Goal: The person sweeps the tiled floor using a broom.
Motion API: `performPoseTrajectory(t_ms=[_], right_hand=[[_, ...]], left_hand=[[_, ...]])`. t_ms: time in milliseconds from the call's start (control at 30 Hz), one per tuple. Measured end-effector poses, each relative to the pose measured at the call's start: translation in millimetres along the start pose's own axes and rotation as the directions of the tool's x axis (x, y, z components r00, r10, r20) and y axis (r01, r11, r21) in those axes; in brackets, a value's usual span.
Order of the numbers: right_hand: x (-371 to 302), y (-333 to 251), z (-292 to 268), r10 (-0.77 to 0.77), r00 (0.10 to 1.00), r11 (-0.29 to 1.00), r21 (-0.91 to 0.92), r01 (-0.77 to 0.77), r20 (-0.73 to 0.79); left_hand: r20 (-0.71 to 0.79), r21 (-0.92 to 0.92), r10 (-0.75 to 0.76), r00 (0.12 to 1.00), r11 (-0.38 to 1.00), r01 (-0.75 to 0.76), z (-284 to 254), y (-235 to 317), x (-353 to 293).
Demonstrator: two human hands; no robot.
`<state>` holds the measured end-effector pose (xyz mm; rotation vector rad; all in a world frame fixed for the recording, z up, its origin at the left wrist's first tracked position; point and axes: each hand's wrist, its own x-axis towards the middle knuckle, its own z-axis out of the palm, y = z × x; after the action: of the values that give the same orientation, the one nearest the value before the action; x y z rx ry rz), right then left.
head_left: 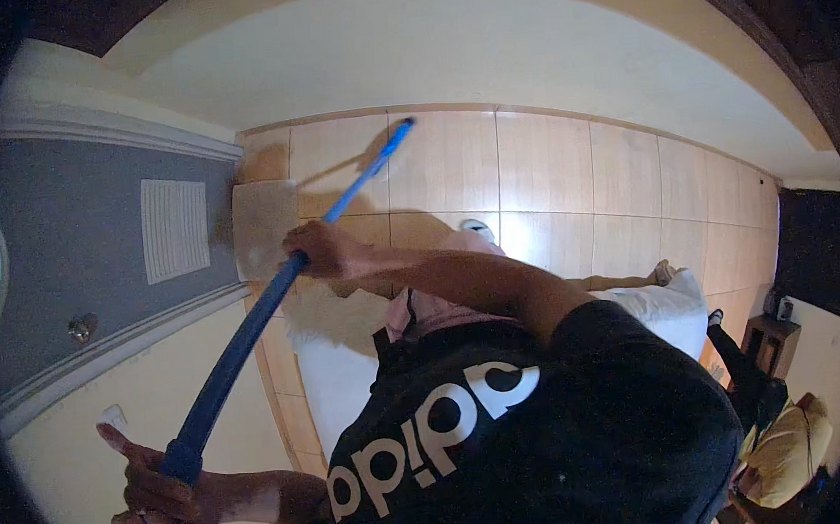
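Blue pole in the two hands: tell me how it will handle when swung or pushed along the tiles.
The blue pole is long and thin, so probably stiff and light for its length; its curve here is likely lens bending. The left hand grips near its upper end and the right hand midway, so the far end should steer easily. Its smooth round shaft might twist in a loose grip.

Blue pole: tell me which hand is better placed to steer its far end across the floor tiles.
Probably the right hand: it grips the blue pole farther down, nearer the end on the floor tiles. The left hand holds the top end, near the body.
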<state>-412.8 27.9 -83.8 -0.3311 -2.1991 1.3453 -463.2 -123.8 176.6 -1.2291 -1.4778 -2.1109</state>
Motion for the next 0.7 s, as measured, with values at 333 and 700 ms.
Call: performPoseTrajectory(t_ms=[333,700], right_hand=[[-116.2,18.4,-61.4,0.046,0.987,0.996,-0.077,-0.035,0.156],[-229.1,40.9,-213.3,0.246,0.876,0.879,-0.476,-0.022,0.415]], left_hand=[[-0.052,-0.072,-0.033,0.998,0.997,0.030,107.5,40.3,-63.6],[0.075,-0.221,-0.451,0.889,0.862,0.456,116.3,61.0,-146.8]])
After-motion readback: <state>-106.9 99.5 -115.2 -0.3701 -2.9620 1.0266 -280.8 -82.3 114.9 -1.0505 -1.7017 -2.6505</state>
